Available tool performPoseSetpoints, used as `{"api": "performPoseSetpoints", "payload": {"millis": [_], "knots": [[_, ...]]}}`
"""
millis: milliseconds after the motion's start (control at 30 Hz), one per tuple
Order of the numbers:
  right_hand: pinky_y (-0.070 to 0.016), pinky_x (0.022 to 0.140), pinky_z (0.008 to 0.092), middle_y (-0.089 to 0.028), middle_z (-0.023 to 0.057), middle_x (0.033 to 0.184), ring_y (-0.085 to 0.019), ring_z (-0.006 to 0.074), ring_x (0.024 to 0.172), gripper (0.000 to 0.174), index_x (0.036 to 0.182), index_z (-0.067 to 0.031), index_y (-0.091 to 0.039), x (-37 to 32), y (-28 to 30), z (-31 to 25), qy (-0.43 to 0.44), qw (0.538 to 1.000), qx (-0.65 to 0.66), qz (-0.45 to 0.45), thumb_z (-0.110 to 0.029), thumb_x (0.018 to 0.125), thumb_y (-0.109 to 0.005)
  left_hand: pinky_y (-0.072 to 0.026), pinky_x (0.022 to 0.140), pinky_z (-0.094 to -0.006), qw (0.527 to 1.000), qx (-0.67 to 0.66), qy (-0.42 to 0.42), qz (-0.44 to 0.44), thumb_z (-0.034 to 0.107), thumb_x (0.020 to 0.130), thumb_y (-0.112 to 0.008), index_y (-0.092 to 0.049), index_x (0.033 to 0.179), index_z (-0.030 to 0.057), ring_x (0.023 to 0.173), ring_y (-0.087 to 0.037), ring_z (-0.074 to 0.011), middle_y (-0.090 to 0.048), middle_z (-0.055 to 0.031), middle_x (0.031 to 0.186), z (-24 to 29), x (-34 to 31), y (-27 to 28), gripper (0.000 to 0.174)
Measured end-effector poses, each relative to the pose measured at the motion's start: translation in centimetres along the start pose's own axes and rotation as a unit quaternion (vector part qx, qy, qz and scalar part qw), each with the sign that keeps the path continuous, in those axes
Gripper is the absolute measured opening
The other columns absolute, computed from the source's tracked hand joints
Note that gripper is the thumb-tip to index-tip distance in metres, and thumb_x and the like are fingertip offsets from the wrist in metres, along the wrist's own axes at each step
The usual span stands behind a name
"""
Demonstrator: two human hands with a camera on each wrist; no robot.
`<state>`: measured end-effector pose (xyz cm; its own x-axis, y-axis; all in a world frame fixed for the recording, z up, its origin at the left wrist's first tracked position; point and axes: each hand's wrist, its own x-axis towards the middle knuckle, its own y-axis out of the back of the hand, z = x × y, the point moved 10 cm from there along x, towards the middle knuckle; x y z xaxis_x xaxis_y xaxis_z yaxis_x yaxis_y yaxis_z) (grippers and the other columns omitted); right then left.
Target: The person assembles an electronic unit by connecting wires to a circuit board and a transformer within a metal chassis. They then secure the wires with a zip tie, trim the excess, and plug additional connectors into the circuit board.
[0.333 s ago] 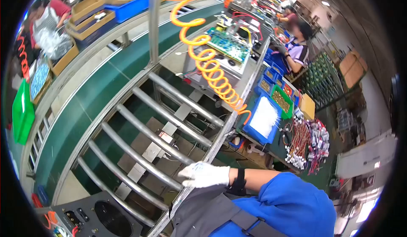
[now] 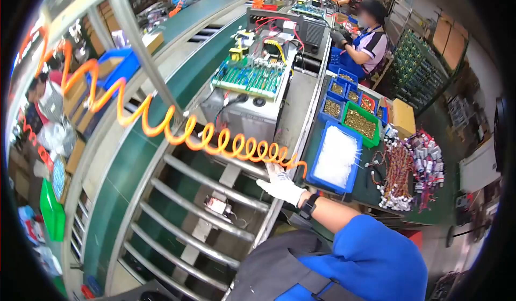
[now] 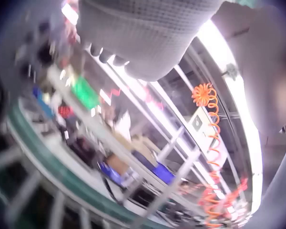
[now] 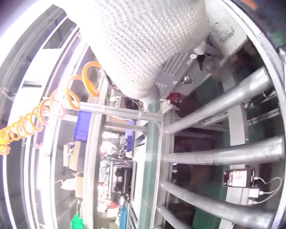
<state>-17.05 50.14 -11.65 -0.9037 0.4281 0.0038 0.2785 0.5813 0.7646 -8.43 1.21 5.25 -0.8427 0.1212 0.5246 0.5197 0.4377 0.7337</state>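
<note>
My right hand [image 2: 282, 185], in a white glove, is at the right-hand rail [image 2: 273, 215] of the roller conveyor, its thumb spread and its fingers extended forward. The lower end of an orange coiled hose [image 2: 226, 144] passes close to its fingertips; contact cannot be told. In the right wrist view the gloved hand [image 4: 143, 43] covers the top, with metal rollers [image 4: 224, 155] below. The left hand [image 3: 138, 33] shows only in the left wrist view, gloved, its fingers partly hidden and blurred; what it might hold is not visible.
Ahead on the line stands a metal unit [image 2: 242, 123] with a green circuit board [image 2: 250, 78]. At the right are a blue tray of white pieces [image 2: 336, 158], a green bin of small parts [image 2: 360, 123] and wire bundles [image 2: 398, 177]. A seated person [image 2: 368, 43] works beyond.
The head view has shifted, bringing the metal unit nearer the middle. My right hand has moved forward along the rail with its fingers more spread, and the coiled hose now stretches across to the left.
</note>
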Motion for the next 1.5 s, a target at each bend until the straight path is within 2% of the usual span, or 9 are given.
{"api": "performPoseSetpoints", "payload": {"millis": [167,267,333,433,500,867,967,1100,1500], "knots": [[-0.0208,0.113,0.0548,-0.02,0.0332,0.149,-0.017,0.0511,0.14,0.089,0.151,-0.0022,-0.016,-0.9,10.0,-2.8,0.139,0.971,0.045,0.188,-0.029,0.085,-0.069,-0.0542,0.081,-0.0441,0.791,-0.507,-0.311,-0.145,0.007,0.077,-0.059,-0.063,0.114,0.0011,0.091,-0.066,-0.0372,-0.06,-0.0226,0.122,30.3,8.4,0.7,0.038],[-0.0199,0.115,0.052,-0.019,0.0328,0.151,-0.016,0.0486,0.142,0.094,0.151,0.0009,-0.013,-2.9,12.0,-0.8,0.149,0.962,0.117,0.199,-0.031,0.084,-0.07,-0.0542,0.07,-0.0441,0.701,-0.495,-0.509,-0.065,0.008,0.077,-0.06,-0.057,0.122,0.0001,0.082,-0.065,-0.0383,-0.054,-0.0261,0.128,44.9,10.6,7.7,0.046],[-0.0178,0.116,0.0503,-0.013,0.0318,0.154,-0.012,0.0473,0.144,0.096,0.152,-0.0008,-0.011,-4.3,13.0,0.2,0.138,0.962,0.142,0.19,-0.035,0.084,-0.069,-0.0529,0.062,-0.0441,0.685,-0.428,-0.587,-0.052,0.009,0.079,-0.056,-0.054,0.127,-0.0006,0.079,-0.066,-0.035,-0.05,-0.0251,0.135,52.4,11.8,10.7,0.049],[-0.0205,0.115,0.0461,-0.014,0.0338,0.153,-0.015,0.0453,0.144,0.104,0.151,0.0052,-0.004,-6.4,13.9,1.3,0.101,0.97,0.12,0.183,-0.028,0.081,-0.073,-0.0516,0.054,-0.041,0.779,-0.348,-0.516,0.075,0.024,0.094,-0.048,-0.061,0.111,0.002,0.065,-0.068,-0.0326,-0.07,-0.0186,0.085,60.4,14.6,6.2,0.03],[-0.0235,0.114,0.0458,-0.011,0.0333,0.154,-0.015,0.0457,0.144,0.105,0.151,0.0037,-0.003,-7.8,14.8,1.9,0.117,0.962,0.142,0.201,-0.026,0.079,-0.073,-0.0509,0.051,-0.0407,0.807,-0.368,-0.461,0.017,0.028,0.098,-0.045,-0.061,0.103,0.0048,0.058,-0.067,-0.0319,-0.065,-0.0138,0.061,60.7,15.1,7.0,0.029],[-0.0238,0.115,0.0456,-0.012,0.0318,0.154,-0.018,0.045,0.144,0.106,0.152,0.0006,0.0,-12.0,17.5,0.7,0.122,0.953,0.143,0.239,-0.02,0.077,-0.073,-0.051,0.067,-0.0429,0.842,-0.261,-0.47,0.048,0.021,0.09,-0.053,-0.066,0.113,0.0105,0.089,-0.068,-0.023,-0.068,-0.0091,0.098,54.4,13.0,9.8,0.028],[-0.0275,0.113,0.0424,-0.02,0.0296,0.153,-0.025,0.04,0.143,0.102,0.152,0.0019,-0.002,-12.9,17.5,1.0,0.076,0.949,0.178,0.248,-0.007,0.075,-0.068,-0.0511,0.066,-0.0416,0.835,-0.221,-0.494,-0.105,0.02,0.088,-0.056,-0.067,0.114,0.0141,0.094,-0.067,-0.0247,-0.067,-0.0082,0.105,53.4,11.8,6.3,0.029],[-0.0352,0.11,0.0405,-0.03,0.0258,0.15,-0.035,0.0351,0.138,0.096,0.153,-0.0039,-0.008,-12.6,15.2,4.6,-0.085,0.896,0.381,0.212,-0.003,0.076,-0.065,-0.0521,0.059,-0.0458,0.837,-0.341,-0.42,-0.082,0.021,0.088,-0.053,-0.06,0.102,0.0045,0.064,-0.067,-0.0345,-0.065,-0.0105,0.069,48.9,11.3,4.5,0.023],[-0.0478,0.085,0.025,-0.057,0.0055,0.122,-0.055,0.011,0.103,0.054,0.147,-0.0078,-0.038,-10.2,14.9,7.0,-0.056,0.842,0.466,0.265,-0.017,0.096,-0.055,-0.0524,0.064,-0.0416,0.823,-0.273,-0.438,-0.24,0.033,0.083,-0.06,-0.055,0.116,-0.0014,0.087,-0.068,-0.0288,-0.061,-0.0162,0.114,33.7,4.0,-0.4,0.048]]}}
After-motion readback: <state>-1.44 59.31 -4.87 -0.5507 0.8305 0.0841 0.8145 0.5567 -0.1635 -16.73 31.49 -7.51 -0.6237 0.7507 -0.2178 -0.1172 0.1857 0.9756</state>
